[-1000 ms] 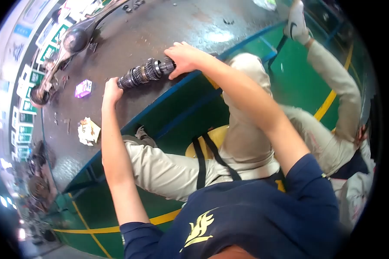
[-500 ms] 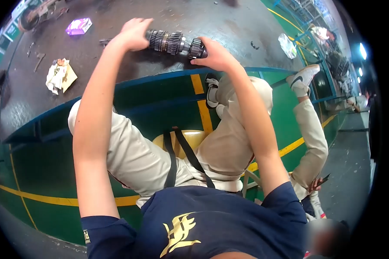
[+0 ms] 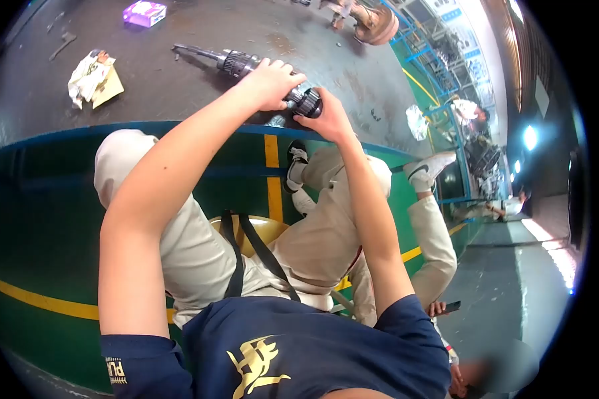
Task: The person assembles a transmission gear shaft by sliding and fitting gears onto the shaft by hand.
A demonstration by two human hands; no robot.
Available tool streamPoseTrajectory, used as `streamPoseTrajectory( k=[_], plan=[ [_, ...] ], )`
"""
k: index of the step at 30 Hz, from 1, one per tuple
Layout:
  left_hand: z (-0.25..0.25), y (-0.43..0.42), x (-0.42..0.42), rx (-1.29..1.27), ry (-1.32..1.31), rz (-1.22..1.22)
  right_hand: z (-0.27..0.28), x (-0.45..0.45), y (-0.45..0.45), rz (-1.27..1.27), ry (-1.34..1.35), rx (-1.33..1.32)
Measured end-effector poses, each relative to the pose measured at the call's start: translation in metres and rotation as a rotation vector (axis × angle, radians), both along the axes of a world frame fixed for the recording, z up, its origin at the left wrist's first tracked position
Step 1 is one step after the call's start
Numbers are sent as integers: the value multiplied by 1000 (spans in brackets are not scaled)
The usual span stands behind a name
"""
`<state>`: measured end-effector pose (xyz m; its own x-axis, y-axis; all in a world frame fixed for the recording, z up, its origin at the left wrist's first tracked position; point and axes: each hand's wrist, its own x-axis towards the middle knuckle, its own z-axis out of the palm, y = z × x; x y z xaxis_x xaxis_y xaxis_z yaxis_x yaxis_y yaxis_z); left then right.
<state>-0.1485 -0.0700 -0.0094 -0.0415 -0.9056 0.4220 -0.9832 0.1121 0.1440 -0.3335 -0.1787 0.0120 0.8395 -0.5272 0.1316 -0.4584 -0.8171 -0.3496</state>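
A metal gear shaft [image 3: 239,63] with several toothed gears lies slantwise on the dark workbench, its thin splined end pointing to the far left. My left hand [image 3: 271,85] is wrapped over the middle of the shaft and hides some gears there. Around the near right end gear, my right hand [image 3: 329,118] has its thumb and fingers closed on the shaft. Both hands are close together near the front edge of the bench.
On the workbench [image 3: 180,86] are a purple box [image 3: 144,13], a crumpled white cloth and paper [image 3: 90,80], a wrench-like tool [image 3: 62,46] and a plastic bag [image 3: 416,122]. Beside me at right sits a person, one hand [image 3: 437,308] holding a phone [image 3: 451,306].
My left hand has moved right along the gear shaft, from its left part to the middle, closer to my right hand. The shaft's tilt looks steeper; the camera view has also turned right.
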Motion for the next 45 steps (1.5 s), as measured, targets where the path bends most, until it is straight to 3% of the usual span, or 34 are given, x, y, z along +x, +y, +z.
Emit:
streamPoseTrajectory(
  k=[21,24,28,34,39,45],
  plan=[
    [-18,-9,-16,-205,-75,21,7,1,-5,50,25,-51],
    [-21,-10,-16,-187,-104,2,3,2,-15,104,30,66],
    [-28,-9,-18,-257,-66,-2,8,2,-17,68,72,196],
    [-40,-14,-21,-558,-175,83,18,5,-11,113,74,37],
    [-38,-16,-23,-511,-98,126,18,9,-16,144,44,-151],
    [-33,-16,-29,-394,-121,183,14,10,-14,88,10,-23]
  ],
)
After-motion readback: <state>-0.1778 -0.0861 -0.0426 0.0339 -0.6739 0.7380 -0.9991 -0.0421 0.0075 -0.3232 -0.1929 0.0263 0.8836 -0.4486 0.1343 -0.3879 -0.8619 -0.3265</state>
